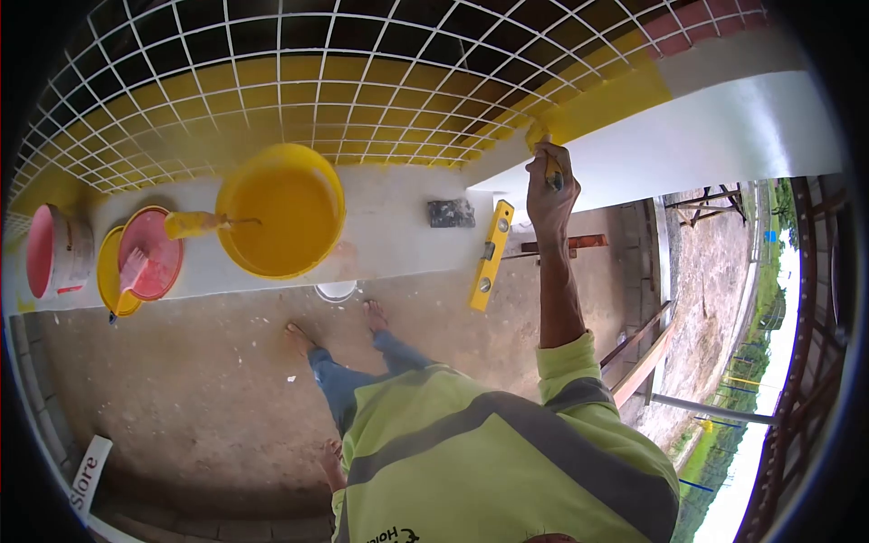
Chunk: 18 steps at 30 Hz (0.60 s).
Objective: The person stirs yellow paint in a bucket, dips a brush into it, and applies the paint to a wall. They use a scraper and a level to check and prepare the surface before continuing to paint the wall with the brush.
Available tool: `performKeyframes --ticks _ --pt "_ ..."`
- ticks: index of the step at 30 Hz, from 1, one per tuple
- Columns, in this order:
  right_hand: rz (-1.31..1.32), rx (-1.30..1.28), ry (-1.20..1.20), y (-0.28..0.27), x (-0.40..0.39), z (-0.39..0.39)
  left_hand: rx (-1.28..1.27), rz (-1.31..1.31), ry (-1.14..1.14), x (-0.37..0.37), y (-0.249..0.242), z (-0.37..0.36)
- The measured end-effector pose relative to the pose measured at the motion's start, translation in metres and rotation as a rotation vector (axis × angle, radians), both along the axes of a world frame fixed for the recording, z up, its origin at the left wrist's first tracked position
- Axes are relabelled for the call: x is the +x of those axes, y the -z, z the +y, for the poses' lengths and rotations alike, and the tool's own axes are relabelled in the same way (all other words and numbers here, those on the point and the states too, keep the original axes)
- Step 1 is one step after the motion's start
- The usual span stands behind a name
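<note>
My right hand is closed around the handle of a paintbrush, its bristles coated in yellow. The bristles touch the ledge corner, where a yellow painted band meets the white wire mesh. My left hand hangs low beside my body, partly hidden by the shirt, and its fingers are hard to make out. On the ledge stands a yellow bucket of yellow paint, with a yellow-stained paint roller resting across its rim.
Left of the bucket are a red lid with a pink-stained brush on it, and a pink paint bucket. A dark block and a yellow spirit level lie nearer my right arm. A white container stands below the ledge.
</note>
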State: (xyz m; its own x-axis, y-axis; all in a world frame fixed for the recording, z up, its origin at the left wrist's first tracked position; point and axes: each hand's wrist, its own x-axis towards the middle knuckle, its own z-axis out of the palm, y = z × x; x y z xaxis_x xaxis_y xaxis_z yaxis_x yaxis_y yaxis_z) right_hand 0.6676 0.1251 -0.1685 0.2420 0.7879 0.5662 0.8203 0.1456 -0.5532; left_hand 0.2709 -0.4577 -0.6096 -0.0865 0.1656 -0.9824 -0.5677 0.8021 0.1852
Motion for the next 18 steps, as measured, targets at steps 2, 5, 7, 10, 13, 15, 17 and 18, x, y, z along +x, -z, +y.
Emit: performKeyframes --ticks 2,5,7,10,13,15,17,18 --pt "-0.043 -0.016 0.013 0.003 0.013 0.014 -0.047 0.026 0.045 -0.007 0.015 -0.012" --pt "-0.066 -0.049 0.034 -0.004 0.022 0.024 -0.114 0.053 0.084 -0.012 -0.007 0.012" --pt "-0.093 -0.016 0.05 -0.011 0.019 0.02 -0.13 0.057 0.101 -0.011 -0.022 0.022" --pt "-0.036 -0.084 0.087 -0.024 0.004 0.011 -0.055 0.067 0.087 -0.004 -0.052 0.033" --pt "0.004 -0.1 0.082 -0.027 0.005 0.015 -0.074 0.055 0.093 0.003 -0.059 0.041" --pt "-0.003 -0.09 0.087 -0.025 0.017 0.021 -0.102 0.029 0.078 0.005 -0.053 0.037" --pt "-0.006 -0.09 0.103 -0.026 0.018 0.022 -0.102 0.022 0.087 0.004 -0.052 0.036" --pt "-0.004 -0.099 0.124 -0.029 0.013 0.018 -0.095 0.021 0.096 0.004 -0.052 0.037"
